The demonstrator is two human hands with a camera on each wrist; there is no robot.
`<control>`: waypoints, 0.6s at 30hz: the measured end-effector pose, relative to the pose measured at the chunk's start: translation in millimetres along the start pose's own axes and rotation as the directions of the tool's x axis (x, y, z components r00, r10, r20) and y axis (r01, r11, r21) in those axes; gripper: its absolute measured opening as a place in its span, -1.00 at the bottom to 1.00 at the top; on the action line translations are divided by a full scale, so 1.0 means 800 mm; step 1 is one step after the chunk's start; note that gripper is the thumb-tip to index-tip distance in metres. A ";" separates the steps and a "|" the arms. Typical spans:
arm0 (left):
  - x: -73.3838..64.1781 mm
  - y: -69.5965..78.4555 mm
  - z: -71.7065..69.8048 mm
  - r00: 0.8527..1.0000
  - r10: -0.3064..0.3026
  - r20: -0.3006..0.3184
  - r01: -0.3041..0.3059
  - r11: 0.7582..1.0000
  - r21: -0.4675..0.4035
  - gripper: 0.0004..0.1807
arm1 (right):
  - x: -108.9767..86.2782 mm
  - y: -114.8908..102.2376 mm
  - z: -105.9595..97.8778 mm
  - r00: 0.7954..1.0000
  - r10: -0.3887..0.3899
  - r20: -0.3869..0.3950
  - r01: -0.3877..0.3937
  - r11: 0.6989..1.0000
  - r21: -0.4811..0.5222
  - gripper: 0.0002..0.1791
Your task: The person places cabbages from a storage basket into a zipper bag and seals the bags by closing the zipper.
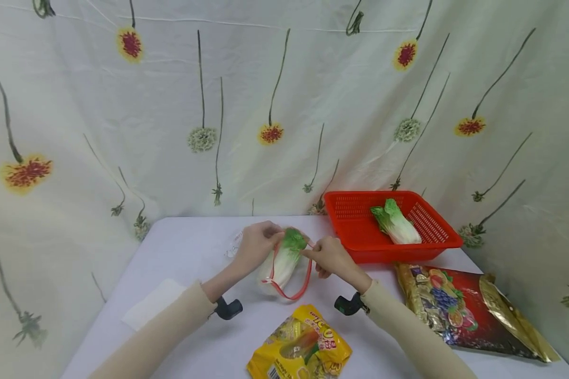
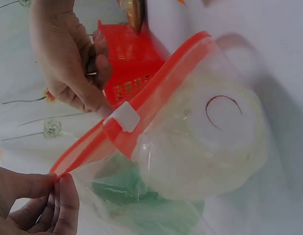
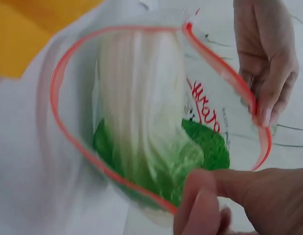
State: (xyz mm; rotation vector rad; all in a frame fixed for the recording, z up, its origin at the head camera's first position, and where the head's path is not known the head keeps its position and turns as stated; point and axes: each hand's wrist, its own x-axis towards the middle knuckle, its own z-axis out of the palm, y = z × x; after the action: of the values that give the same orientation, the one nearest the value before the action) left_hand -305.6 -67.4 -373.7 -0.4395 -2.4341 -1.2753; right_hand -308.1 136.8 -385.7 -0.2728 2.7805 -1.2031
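Observation:
A clear zip bag (image 1: pixel 265 271) with a red-edged mouth has a Chinese cabbage (image 1: pixel 284 263) inside, its leafy green end towards the far side. My left hand (image 1: pixel 258 245) pinches the red edge of the bag at the far left. On the opposite side of the mouth, my right hand (image 1: pixel 333 258) pinches the edge beside the leaves. Between the hands the mouth gapes wide, and the cabbage's white ribs (image 3: pixel 141 73) show through it in the right wrist view. A white slider (image 2: pixel 124 117) sits on the red zip, overlapping the right thumb in the left wrist view.
A red basket (image 1: pixel 360 252) with another Chinese cabbage (image 1: pixel 398 223) stands at the back right. In front of the bag lies a yellow mango-print packet (image 1: pixel 301 345). A large red and gold packet (image 1: pixel 469 310) lies at right, a white sheet (image 1: pixel 154 304) at left. Behind hangs a flowered curtain (image 1: pixel 246 95).

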 end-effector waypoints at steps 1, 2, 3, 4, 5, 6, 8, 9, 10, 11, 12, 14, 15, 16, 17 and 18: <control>-0.001 -0.002 -0.001 1.000 0.004 0.003 -0.004 1.000 -0.004 -0.93 | 0.001 0.002 -0.002 0.999 -0.005 -0.039 0.004 1.000 -0.019 -0.61; -0.002 -0.003 -0.002 1.000 0.010 0.008 -0.010 1.000 -0.012 -0.93 | 0.002 0.004 -0.003 0.998 -0.006 -0.069 0.004 0.999 -0.033 -0.63; -0.003 -0.005 -0.002 1.000 0.012 0.017 -0.011 1.000 -0.019 -0.93 | 0.004 0.007 -0.004 0.996 -0.005 -0.085 0.003 1.000 -0.028 -0.64; -0.005 -0.008 -0.002 0.999 0.014 0.032 -0.013 1.000 -0.027 -0.93 | 0.006 0.010 -0.004 0.996 -0.005 -0.089 0.004 1.000 -0.013 -0.65; -0.007 -0.010 -0.003 0.999 0.015 0.047 -0.013 0.999 -0.034 -0.92 | 0.009 0.013 -0.003 0.996 -0.009 -0.086 0.010 1.000 0.009 -0.64; -0.009 -0.012 -0.003 0.998 0.017 0.066 -0.014 0.999 -0.038 -0.92 | 0.012 0.017 -0.002 0.997 -0.012 -0.076 0.015 0.999 0.044 -0.65; -0.013 -0.016 -0.003 0.993 0.031 0.113 -0.025 0.998 -0.056 -0.89 | 0.016 0.024 0.001 0.998 -0.023 -0.060 0.030 0.991 0.130 -0.68; -0.016 -0.018 -0.003 0.990 0.042 0.138 -0.034 0.998 -0.059 -0.88 | 0.019 0.026 0.002 0.998 -0.035 -0.061 0.045 0.984 0.175 -0.70; -0.019 -0.020 -0.004 0.985 0.051 0.162 -0.042 0.998 -0.056 -0.86 | 0.020 0.028 0.004 0.997 -0.049 -0.067 0.062 0.976 0.210 -0.73; -0.023 -0.021 -0.005 0.981 0.066 0.183 -0.059 0.997 -0.042 -0.86 | 0.022 0.030 0.005 0.995 -0.060 -0.076 0.077 0.969 0.235 -0.75; -0.027 -0.022 -0.007 0.975 0.081 0.208 -0.077 0.997 -0.028 -0.86 | 0.023 0.031 0.005 0.994 -0.072 -0.086 0.092 0.963 0.255 -0.78; -0.037 -0.025 -0.011 0.957 0.106 0.269 -0.115 0.993 0.018 -0.88 | 0.024 0.032 0.006 0.990 -0.094 -0.109 0.121 0.954 0.273 -0.82; -0.042 -0.027 -0.014 0.945 0.124 0.303 -0.145 0.988 0.050 -0.88 | 0.024 0.031 0.006 0.988 -0.099 -0.117 0.128 0.953 0.275 -0.83; -0.048 -0.029 -0.017 0.929 0.136 0.345 -0.174 0.981 0.082 -0.86 | 0.024 0.031 0.006 0.988 -0.098 -0.121 0.129 0.953 0.273 -0.85; -0.054 -0.032 -0.020 0.909 0.155 0.387 -0.212 0.971 0.109 -0.82 | 0.023 0.031 0.006 0.988 -0.095 -0.126 0.126 0.954 0.273 -0.86; -0.060 -0.033 -0.024 0.886 0.167 0.432 -0.245 0.960 0.133 -0.79 | 0.023 0.031 0.006 0.987 -0.091 -0.132 0.124 0.956 0.267 -0.87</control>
State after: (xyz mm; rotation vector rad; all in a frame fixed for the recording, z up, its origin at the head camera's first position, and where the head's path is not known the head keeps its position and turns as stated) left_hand -271.2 -102.7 -404.4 -0.9784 -2.7236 -0.9266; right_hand -328.5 146.5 -407.8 -0.3413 2.6770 -1.6629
